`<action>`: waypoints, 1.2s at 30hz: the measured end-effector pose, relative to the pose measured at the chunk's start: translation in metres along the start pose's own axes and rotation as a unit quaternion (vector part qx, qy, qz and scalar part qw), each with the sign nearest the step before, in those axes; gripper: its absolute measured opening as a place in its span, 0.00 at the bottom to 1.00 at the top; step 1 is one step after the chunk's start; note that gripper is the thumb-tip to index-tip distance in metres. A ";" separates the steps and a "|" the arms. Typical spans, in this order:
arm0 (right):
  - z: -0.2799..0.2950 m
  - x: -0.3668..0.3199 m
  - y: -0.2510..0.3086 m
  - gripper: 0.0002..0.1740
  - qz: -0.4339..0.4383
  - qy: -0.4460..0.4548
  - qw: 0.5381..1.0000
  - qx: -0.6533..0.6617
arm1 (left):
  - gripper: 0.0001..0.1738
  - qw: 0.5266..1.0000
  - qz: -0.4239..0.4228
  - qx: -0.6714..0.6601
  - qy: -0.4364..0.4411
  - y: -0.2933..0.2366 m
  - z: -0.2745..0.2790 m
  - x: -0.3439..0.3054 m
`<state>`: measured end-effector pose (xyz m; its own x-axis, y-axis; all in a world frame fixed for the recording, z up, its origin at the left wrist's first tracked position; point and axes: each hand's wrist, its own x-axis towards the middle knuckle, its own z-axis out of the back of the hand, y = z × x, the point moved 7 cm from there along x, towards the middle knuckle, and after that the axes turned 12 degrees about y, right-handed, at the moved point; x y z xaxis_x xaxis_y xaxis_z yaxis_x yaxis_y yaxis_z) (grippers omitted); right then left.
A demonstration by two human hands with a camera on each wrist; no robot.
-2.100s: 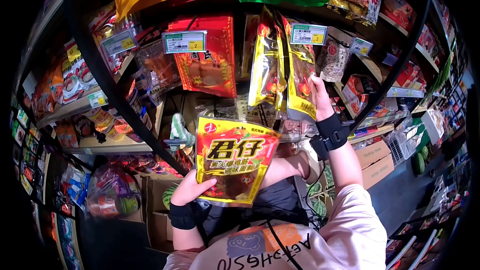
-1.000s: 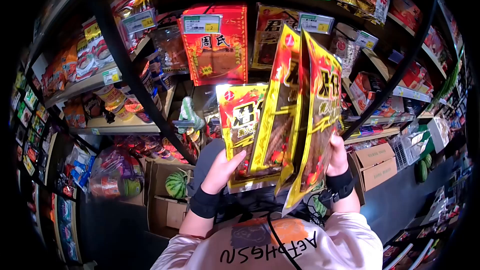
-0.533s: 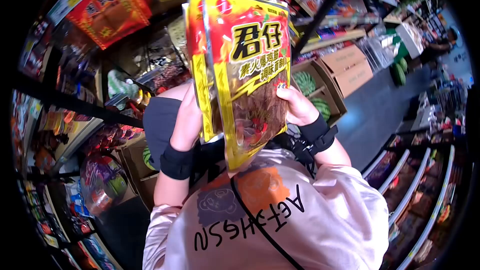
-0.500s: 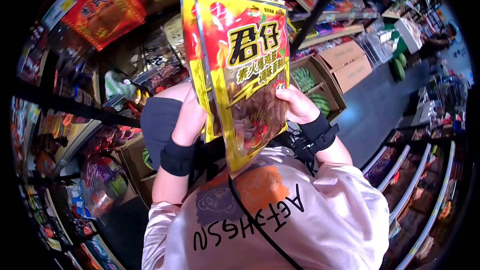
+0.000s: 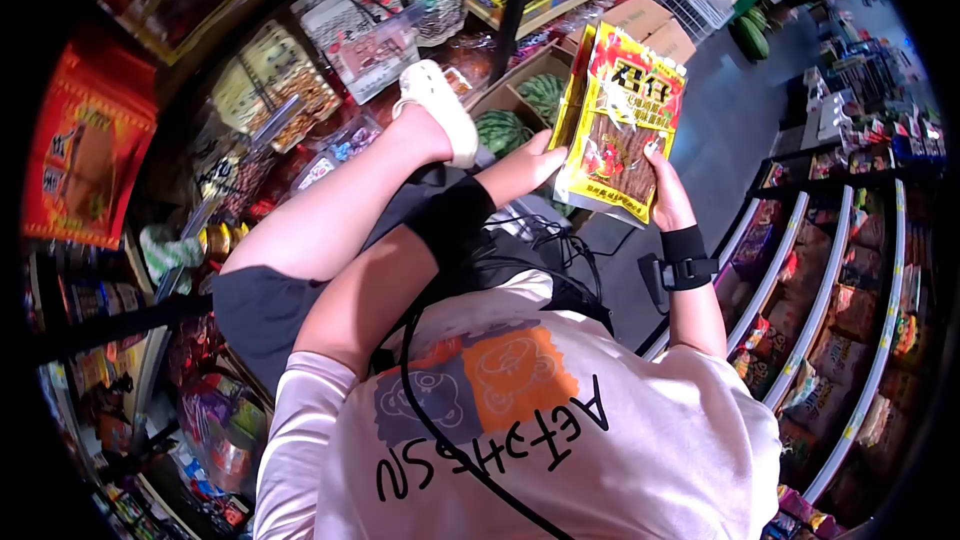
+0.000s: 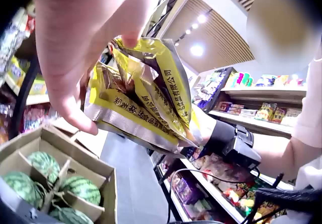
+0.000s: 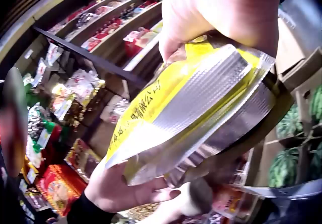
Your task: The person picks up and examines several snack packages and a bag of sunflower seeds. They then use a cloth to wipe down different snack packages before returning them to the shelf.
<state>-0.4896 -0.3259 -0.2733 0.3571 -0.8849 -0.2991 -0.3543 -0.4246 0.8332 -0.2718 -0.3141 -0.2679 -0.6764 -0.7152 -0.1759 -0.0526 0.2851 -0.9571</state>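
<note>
In the head view, a small stack of yellow-and-red snack packets (image 5: 632, 120) is held up in front of me to the right, a dark brown strip-like food showing through the top one. My left hand (image 5: 522, 168) grips the stack's left edge, thumb toward the front. The right hand (image 5: 673, 196) holds the opposite edge, with its thumb on the top packet's face. From the left wrist, the silver bottom seams of several packets (image 6: 146, 96) fan out. The right wrist view shows the same packets (image 7: 176, 108) between both hands.
A divided cardboard box with watermelons (image 6: 80, 189) stands on the floor beside me. A red packet (image 5: 92, 145) hangs at the left. Shelves of snacks (image 5: 835, 340) run along the right. My bent leg (image 5: 340, 185) with a white shoe (image 5: 440, 110) stretches before the racks.
The right hand brought more packets from the hanging rack to the one in the left hand, and they became one stack. Both hands then carried it to the right as the view turned right.
</note>
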 end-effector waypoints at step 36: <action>0.191 0.242 -0.149 0.27 -0.092 -0.005 0.979 -0.182 | 0.23 0.900 -0.329 0.104 -0.267 -0.222 0.108 -0.151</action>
<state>-0.5155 -0.5136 -0.5586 0.3765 -0.8023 -0.4633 0.0473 -0.4827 0.8745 -0.0786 -0.3386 -0.0540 -0.0965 -0.9059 0.4123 -0.1362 -0.3983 -0.9071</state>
